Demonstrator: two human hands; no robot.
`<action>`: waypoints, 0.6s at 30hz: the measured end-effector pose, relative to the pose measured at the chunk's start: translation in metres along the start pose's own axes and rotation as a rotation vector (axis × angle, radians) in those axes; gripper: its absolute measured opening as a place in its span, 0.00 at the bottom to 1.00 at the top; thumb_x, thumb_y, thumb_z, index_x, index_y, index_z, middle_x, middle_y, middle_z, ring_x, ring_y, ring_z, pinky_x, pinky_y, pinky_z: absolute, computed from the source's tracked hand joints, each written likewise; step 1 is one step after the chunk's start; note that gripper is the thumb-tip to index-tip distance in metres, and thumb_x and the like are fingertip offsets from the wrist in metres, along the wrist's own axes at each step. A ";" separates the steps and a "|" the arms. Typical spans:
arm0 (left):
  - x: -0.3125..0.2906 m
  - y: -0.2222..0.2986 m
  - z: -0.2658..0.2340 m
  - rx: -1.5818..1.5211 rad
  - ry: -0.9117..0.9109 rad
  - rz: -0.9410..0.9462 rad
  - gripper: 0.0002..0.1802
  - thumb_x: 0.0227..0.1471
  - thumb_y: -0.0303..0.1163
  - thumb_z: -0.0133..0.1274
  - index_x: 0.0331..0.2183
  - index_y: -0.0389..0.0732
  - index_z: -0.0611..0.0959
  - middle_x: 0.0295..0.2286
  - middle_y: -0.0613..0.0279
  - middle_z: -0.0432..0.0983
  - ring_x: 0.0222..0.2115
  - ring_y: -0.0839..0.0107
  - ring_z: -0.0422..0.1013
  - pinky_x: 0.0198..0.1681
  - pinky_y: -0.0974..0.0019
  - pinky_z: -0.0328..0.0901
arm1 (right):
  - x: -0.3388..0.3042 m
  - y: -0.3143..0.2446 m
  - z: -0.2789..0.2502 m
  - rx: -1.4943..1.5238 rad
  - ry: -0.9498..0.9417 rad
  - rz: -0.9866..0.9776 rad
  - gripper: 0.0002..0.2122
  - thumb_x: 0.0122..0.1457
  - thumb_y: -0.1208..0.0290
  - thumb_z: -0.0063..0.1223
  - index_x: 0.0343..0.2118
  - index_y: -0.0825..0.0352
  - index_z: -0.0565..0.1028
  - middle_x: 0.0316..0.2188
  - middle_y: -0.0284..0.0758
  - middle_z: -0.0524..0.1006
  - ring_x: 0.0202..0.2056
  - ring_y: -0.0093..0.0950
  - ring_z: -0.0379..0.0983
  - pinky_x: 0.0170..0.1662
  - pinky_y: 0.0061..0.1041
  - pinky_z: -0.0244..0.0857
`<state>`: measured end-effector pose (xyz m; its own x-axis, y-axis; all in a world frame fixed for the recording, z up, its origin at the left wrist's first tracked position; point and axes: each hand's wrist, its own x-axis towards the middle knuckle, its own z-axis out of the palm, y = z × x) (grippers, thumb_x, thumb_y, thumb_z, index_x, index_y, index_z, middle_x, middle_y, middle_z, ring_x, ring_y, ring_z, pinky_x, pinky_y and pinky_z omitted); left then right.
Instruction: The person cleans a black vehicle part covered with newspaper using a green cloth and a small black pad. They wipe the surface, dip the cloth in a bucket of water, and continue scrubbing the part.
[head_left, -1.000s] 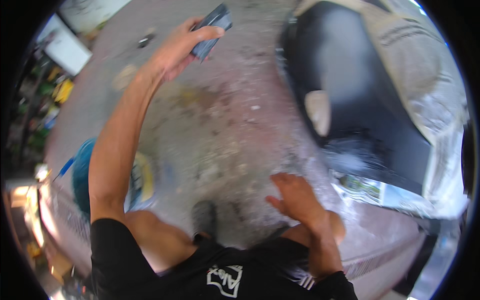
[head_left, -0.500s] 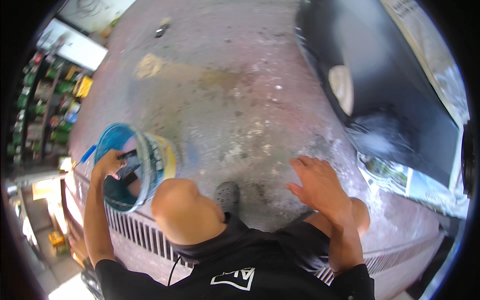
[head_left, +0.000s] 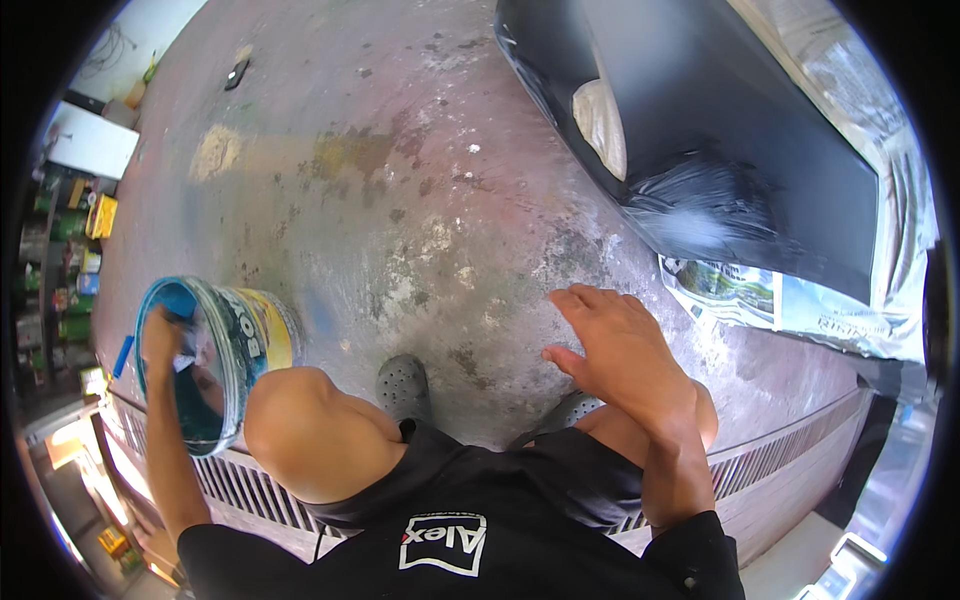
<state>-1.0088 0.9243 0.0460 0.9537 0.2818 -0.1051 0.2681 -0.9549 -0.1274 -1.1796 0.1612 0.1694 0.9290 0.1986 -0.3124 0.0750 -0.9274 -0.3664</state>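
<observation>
On the left, the left hand [head_left: 162,340] reaches inside a blue-green bucket [head_left: 230,335] standing near a floor grating [head_left: 250,487]. The right hand [head_left: 625,350] is empty, fingers extended, by the right knee [head_left: 706,412]. Farther right lies a dark, curved panel [head_left: 810,190], with printed sheeting [head_left: 730,287] at its near edge.

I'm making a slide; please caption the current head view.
Left hand inside a teal bucket, right hand open and empty, black panel at right.
</observation>
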 end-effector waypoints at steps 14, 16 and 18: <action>0.040 0.509 -0.113 -0.551 -0.782 0.643 0.32 0.71 0.44 0.48 0.67 0.35 0.71 0.53 0.37 0.79 0.41 0.50 0.84 0.40 0.57 0.84 | -0.013 0.022 -0.005 0.045 -0.059 0.138 0.30 0.65 0.55 0.69 0.64 0.67 0.77 0.64 0.48 0.79 0.62 0.50 0.76 0.65 0.45 0.69; 0.057 0.603 0.000 -0.390 -0.434 1.094 0.24 0.69 0.39 0.52 0.59 0.34 0.80 0.52 0.41 0.82 0.47 0.48 0.83 0.50 0.51 0.80 | -0.010 0.020 -0.001 0.018 -0.060 0.183 0.30 0.65 0.54 0.69 0.65 0.67 0.77 0.64 0.48 0.79 0.62 0.50 0.77 0.65 0.44 0.70; -0.007 0.734 0.054 -0.919 -0.543 0.778 0.23 0.69 0.38 0.54 0.57 0.32 0.84 0.54 0.39 0.82 0.55 0.44 0.79 0.61 0.48 0.72 | -0.025 0.032 -0.001 -0.043 -0.019 0.248 0.30 0.65 0.54 0.69 0.65 0.67 0.77 0.63 0.48 0.79 0.60 0.50 0.78 0.63 0.42 0.72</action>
<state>-0.8262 0.2262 -0.1003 0.7820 -0.5696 -0.2529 -0.1218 -0.5377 0.8343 -1.2004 0.1258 0.1665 0.9142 -0.0311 -0.4042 -0.1383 -0.9611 -0.2389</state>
